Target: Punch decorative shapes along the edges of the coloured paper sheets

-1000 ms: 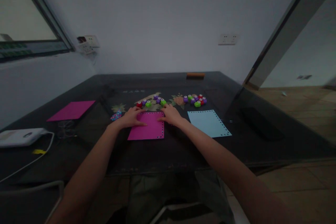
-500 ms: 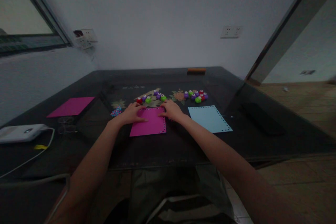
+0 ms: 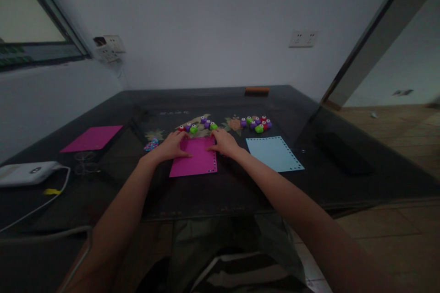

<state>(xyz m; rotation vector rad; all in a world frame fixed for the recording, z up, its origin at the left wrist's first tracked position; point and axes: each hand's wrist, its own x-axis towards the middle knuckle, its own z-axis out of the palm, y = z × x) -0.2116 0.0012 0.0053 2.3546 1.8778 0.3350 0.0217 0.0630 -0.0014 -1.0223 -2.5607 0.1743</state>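
A pink sheet point(image 3: 195, 160) with holes along its top and right edges lies on the dark table. My left hand point(image 3: 172, 145) rests at its upper left, thumb apart from the fingers and lying on the sheet. My right hand point(image 3: 222, 142) touches the upper right corner, its thumb also spread over the pink surface. Just behind the hands sit small green, purple and red pieces with eyes point(image 3: 193, 128). A pale blue sheet point(image 3: 273, 154) with a holed border is to the right of my right hand. A blue and pink patterned bundle point(image 3: 151, 145) lies left of my left hand.
Another pink sheet point(image 3: 92, 138) lies at the left, near a coiled clear cord point(image 3: 85, 164). A white device point(image 3: 29, 173) with a cable is at the far left. More coloured pieces point(image 3: 259, 129) stand behind the blue sheet. A black object point(image 3: 342, 153) lies right.
The camera view has shifted very slightly. Both hands stay at the top of the pink sheet, with only a small movement of the fingers.
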